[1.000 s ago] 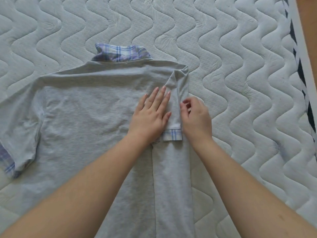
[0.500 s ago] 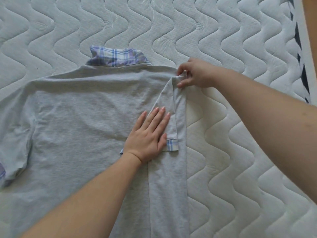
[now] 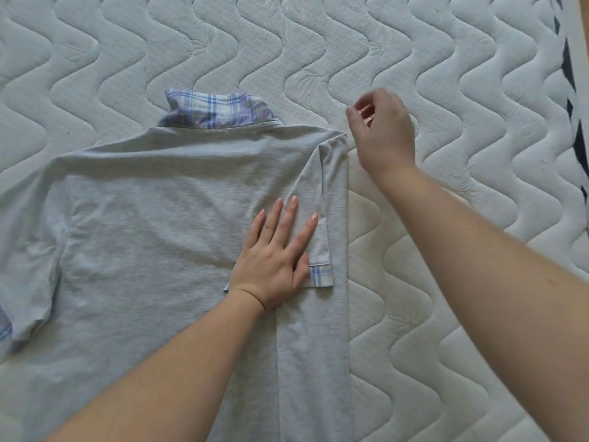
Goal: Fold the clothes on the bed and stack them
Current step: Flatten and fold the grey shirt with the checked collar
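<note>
So far only one side of the shirt [image 3: 153, 218] is folded. It lies flat, back up, on the bed [image 3: 446, 74], its plaid collar [image 3: 216, 110] pointing away from the person. The right edge has been turned inward into a long panel, and the right sleeve [image 3: 318, 224] lies on top of that panel with its plaid cuff [image 3: 321, 275] toward the person. The left sleeve [image 3: 28, 282] is spread out flat, so that side, the lengthwise fold and the stacking all look to be left; no other clothes or stack show in view.

The left hand [image 3: 274, 266] rests flat on the folded sleeve, fingers straight and spread, pressing it down and gripping nothing. The right hand [image 3: 382, 132] hovers just beside the shirt's right shoulder corner, fingers loosely curled, thumb and forefinger near each other, holding nothing that I can see.

No brand, label or writing can be read anywhere.
</note>
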The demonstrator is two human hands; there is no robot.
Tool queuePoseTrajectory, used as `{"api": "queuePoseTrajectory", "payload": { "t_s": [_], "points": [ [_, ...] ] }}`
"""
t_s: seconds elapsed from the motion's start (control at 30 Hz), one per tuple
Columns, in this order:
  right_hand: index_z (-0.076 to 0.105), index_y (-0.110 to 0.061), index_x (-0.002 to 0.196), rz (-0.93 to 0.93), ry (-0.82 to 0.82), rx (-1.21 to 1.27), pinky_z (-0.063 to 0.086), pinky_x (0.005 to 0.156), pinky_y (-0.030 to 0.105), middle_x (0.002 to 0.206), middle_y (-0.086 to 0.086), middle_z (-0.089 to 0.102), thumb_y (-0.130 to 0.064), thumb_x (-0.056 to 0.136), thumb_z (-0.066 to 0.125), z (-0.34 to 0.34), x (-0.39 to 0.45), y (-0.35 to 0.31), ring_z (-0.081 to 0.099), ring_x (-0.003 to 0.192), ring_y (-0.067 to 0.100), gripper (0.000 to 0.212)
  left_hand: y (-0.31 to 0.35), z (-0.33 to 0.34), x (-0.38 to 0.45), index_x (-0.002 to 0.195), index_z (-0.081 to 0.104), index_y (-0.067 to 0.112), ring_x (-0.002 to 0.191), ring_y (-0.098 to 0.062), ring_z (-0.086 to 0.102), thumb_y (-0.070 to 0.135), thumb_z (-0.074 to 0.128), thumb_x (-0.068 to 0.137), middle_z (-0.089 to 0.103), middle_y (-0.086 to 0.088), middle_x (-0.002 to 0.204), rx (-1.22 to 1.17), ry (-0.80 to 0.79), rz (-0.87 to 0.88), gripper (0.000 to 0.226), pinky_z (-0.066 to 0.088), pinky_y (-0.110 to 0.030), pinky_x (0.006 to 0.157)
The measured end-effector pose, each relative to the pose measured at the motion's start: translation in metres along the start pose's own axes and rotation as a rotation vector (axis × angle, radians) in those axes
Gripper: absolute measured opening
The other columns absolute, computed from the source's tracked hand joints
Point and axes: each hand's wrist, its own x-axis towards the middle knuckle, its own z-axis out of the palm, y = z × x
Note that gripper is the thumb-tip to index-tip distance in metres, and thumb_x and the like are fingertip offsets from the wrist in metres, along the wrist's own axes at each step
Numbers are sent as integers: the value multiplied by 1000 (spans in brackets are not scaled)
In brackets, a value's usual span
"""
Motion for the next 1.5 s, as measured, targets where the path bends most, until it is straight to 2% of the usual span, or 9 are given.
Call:
{"api": "queuePoseTrajectory", "payload": {
  "t_s": [0.13, 0.3, 0.57, 0.83, 0.93, 1.0, 1.17, 1.37, 1.5],
  "points": [
    [57, -5, 131, -308, 54, -42, 39, 104, 42, 127, 13, 62, -22, 100, 44, 23, -72, -9, 56, 119, 29, 38, 0, 1, 0, 154, 32, 24, 151, -32, 16, 36, 38, 92, 20, -13, 162, -3, -1, 0, 63, 20, -51, 120],
    [9, -17, 156, -334, -290, -435, -8, 120, 29, 164, -3, 4, -44, 103, 25, 60, -92, 13, 1, 151, 11, 61, 2, 2, -1, 152, 34, 12, 151, -25, 17, 38, 37, 93, 22, -11, 162, 14, 32, -8, 65, 19, -49, 121],
    [8, -18, 156, -257, -288, -435, -7, 119, 31, 164, -4, 2, -37, 105, 25, 53, -106, 11, 0, 151, 11, 58, 3, -2, 0, 157, 16, 9, 152, -16, 6, 42, 23, 95, 12, -6, 165, 46, -105, -38, 70, 7, -49, 123],
    [19, -17, 154, -241, -288, -416, 5, 121, 33, 162, -2, 16, -31, 102, 35, 18, -257, 19, 14, 150, 15, 56, 11, -38, 4, 157, 9, 14, 152, -15, -3, 49, 14, 100, 5, -5, 166, 117, -268, -45, 68, -16, -49, 118],
    [19, -17, 155, -139, -338, -390, 17, 119, 37, 162, 2, 19, -36, 99, 45, 12, -306, 21, 20, 149, 19, 65, 27, -64, -10, 146, 40, 11, 142, -29, 32, 45, 32, 98, 40, -12, 151, 11, -62, -127, 60, 11, -49, 119],
    [26, -18, 153, 88, -282, -274, 25, 110, 39, 154, 7, 32, -39, 92, 56, 7, -329, 18, 33, 138, 25, 71, 47, -73, -38, 129, 54, 9, 116, -32, 53, 36, 47, 96, 56, -12, 128, -309, 80, -330, 43, 37, -41, 100],
    [56, -16, 121, 533, -250, -22, 39, 99, 39, 122, 9, 59, -38, 80, 73, -10, -354, 22, 51, 117, 28, 50, 93, -61, -123, 117, 56, 9, 106, -26, 60, 41, 67, 89, 64, -9, 116, -777, -208, -967, 43, 46, -33, 86],
    [56, -20, 75, 594, -490, 13, 39, 67, 29, 81, 3, 63, -40, 79, 76, -29, -360, 29, 59, 80, 22, 29, 102, -55, -166, 109, 64, 8, 101, -31, 64, 32, 62, 93, 69, -12, 108, -760, -343, -925, 29, 51, -34, 82],
    [71, -13, 93, 585, -655, 55, 50, 74, 34, 96, 8, 72, -35, 80, 77, -36, -389, 34, 66, 87, 24, 26, 106, -55, -195, 109, 61, 7, 94, -30, 68, 29, 73, 87, 70, -10, 99, -994, -423, -969, 33, 58, -41, 81]
  ]
}}
